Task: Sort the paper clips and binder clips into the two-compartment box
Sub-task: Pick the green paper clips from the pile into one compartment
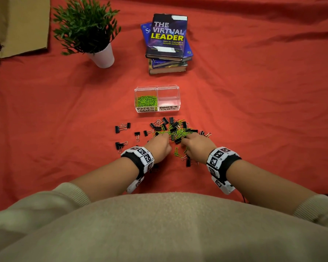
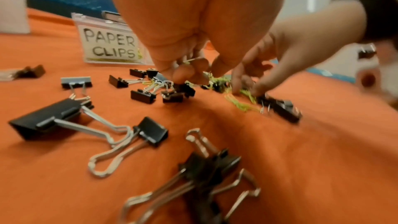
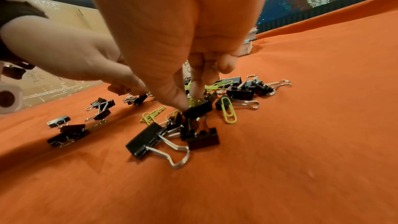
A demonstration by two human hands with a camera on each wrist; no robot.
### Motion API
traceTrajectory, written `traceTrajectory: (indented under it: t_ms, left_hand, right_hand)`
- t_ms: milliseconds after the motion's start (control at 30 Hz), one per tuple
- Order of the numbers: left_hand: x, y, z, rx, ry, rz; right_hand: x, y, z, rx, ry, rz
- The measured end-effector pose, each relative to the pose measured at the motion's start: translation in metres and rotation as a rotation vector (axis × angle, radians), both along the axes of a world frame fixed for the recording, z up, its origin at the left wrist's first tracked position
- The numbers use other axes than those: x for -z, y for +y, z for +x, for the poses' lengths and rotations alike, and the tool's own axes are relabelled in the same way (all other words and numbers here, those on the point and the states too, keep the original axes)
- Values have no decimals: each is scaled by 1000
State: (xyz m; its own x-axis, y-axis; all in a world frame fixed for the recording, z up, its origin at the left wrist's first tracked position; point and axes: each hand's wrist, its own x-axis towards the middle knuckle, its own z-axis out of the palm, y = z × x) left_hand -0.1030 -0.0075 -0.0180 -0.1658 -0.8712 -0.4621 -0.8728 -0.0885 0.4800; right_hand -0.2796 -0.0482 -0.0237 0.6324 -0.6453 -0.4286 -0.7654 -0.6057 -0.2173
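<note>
Both hands down in the mixed pile [image 1: 175, 131] just in front of the two-compartment box [image 1: 157, 98], left hand [image 1: 160, 146] fingers curled pinching green paper clips [image 2: 189, 60], right hand [image 1: 195, 146] fingertips pinching among clips, exact catch hidden, binder clips [image 1: 122, 127] scattered on red cloth [image 1: 64, 120]

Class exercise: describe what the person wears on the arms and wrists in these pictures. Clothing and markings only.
Both forearms are bare, with beige knit sleeves pushed up toward the elbows. The left wrist band and right wrist band are black straps ringed with white blocks bearing black-and-white square code markers. A thin dark cable hangs below the right band. No gloves are worn and no rings show.
</note>
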Motion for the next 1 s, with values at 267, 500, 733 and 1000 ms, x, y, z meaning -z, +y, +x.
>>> traceTrajectory:
  t_ms: [267, 500, 733, 1000]
  left_hand:
    - [-13, -6, 1, -188, 165, 75]
    - [-6, -6, -10, -247, 243, 188]
    - [-10, -9, -16, -391, 407, 328]
    - [8, -10, -19, -347, 353, 249]
  right_hand:
    - [6, -1, -2, -71, 6, -74]
    - [-4, -7, -6, 273, -275, 220]
    - [-21, -28, -25, 706, -530, 544]
    - [-25, -40, -41, 1040, -882, 953]
